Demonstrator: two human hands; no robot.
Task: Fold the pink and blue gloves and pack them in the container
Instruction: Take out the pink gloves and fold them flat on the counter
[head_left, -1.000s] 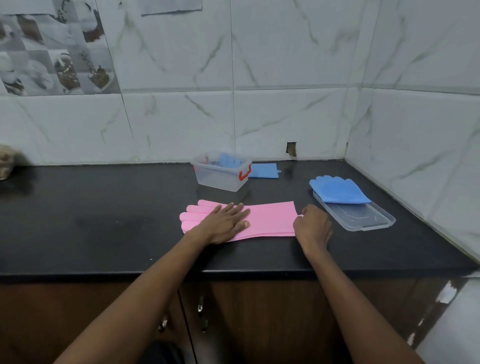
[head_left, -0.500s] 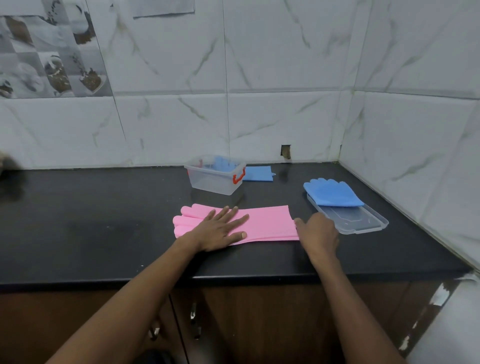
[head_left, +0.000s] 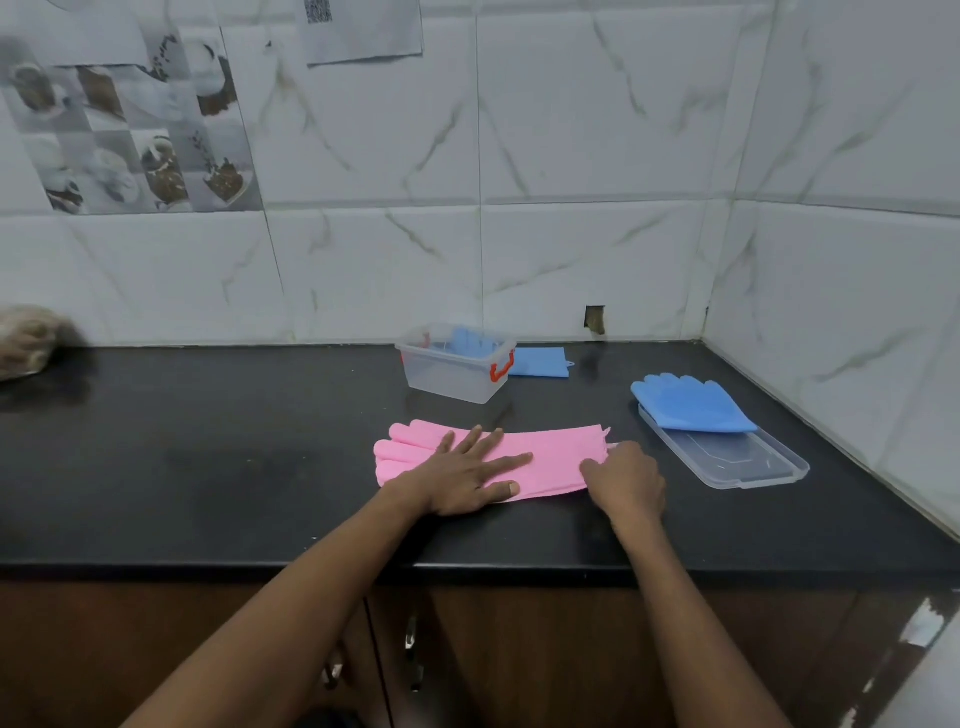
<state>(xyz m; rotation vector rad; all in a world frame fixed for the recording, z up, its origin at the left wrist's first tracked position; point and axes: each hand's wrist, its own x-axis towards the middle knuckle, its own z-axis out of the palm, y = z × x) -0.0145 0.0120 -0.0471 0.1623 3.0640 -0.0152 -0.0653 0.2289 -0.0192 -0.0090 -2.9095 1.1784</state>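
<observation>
A pink glove (head_left: 556, 453) lies flat on the black counter (head_left: 208, 467), fingers pointing left. My left hand (head_left: 467, 475) presses on its middle with fingers spread. My right hand (head_left: 626, 478) pinches the cuff end at the right. A clear container (head_left: 457, 370) with red latches stands behind the glove; something blue shows at it. A blue glove (head_left: 691, 408) rests on the far end of the clear lid (head_left: 737, 460) at the right. Another blue glove (head_left: 540, 362) lies flat behind the container.
Tiled walls close the counter at the back and right, forming a corner. A brownish object (head_left: 26, 340) sits at the far left by the wall. Brown cabinet doors (head_left: 519, 649) hang below the counter's front edge.
The camera has tilted and shifted. My right hand has closed in on the pink cuff end; my left hand stays flat on the glove.
</observation>
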